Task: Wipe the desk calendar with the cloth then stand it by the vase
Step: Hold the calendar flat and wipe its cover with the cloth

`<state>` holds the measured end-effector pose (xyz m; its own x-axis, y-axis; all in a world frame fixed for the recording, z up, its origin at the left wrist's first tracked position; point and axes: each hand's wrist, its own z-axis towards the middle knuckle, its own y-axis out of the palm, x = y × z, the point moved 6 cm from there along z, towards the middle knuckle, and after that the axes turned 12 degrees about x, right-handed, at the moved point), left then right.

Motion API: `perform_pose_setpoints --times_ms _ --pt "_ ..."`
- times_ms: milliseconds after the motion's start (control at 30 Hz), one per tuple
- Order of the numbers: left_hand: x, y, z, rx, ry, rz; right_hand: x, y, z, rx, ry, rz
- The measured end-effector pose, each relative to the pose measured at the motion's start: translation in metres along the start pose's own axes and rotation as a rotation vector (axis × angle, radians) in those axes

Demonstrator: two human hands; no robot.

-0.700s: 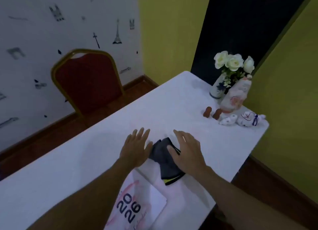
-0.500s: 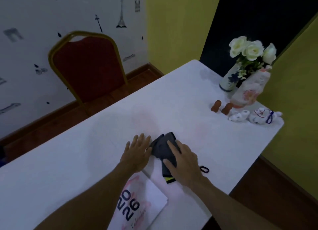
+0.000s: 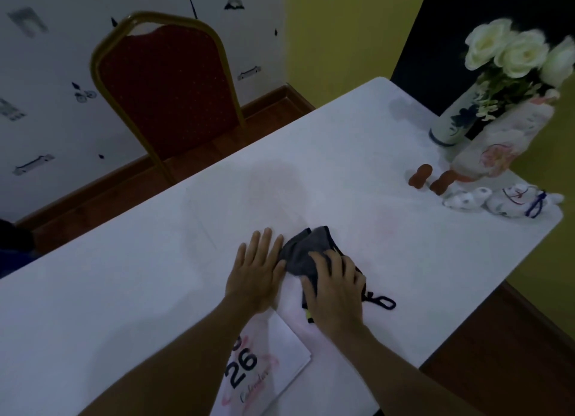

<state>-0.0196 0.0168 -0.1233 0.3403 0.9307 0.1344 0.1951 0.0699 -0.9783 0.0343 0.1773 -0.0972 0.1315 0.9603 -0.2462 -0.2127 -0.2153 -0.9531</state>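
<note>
Gathering the cloth [image 3: 306, 255] is the step in hand, head view: right hand [image 3: 334, 286] curls onto it, left hand [image 3: 256, 271] lies flat, holding nothing. Calendar [image 3: 264, 362] lies flat under the forearms, unwiped. Next: lift cloth, wipe. Table [image 3: 155, 275] edge close at right; open room toward vase [image 3: 452, 121].

I see a red chair [image 3: 168, 88] behind the white table [image 3: 124, 275]; two brown figurines [image 3: 431, 179] and white ceramic ornaments [image 3: 497, 200] occupy its far-right corner.

Desk calendar [image 3: 264, 372]: "26", perhaps "Calendar".
</note>
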Motion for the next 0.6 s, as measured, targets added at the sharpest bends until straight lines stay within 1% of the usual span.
perform_pose_setpoints --times_ms 200,300,400,500,600 --pt "0.001 0.000 -0.001 -0.029 0.028 0.051 -0.003 -0.004 -0.002 0.046 -0.139 0.001" --pt "0.000 -0.002 -0.001 -0.053 0.050 0.057 0.000 -0.010 -0.003 0.082 -0.143 0.069" --pt "-0.003 -0.007 -0.004 -0.082 0.063 -0.011 0.000 -0.019 -0.006 0.105 -0.106 0.170" --pt "-0.010 -0.017 -0.015 -0.078 0.009 -0.145 -0.010 -0.032 -0.011 0.132 -0.117 0.260" --pt "-0.017 -0.027 -0.034 -0.043 0.016 -0.139 -0.029 -0.046 -0.015 0.157 -0.163 0.300"
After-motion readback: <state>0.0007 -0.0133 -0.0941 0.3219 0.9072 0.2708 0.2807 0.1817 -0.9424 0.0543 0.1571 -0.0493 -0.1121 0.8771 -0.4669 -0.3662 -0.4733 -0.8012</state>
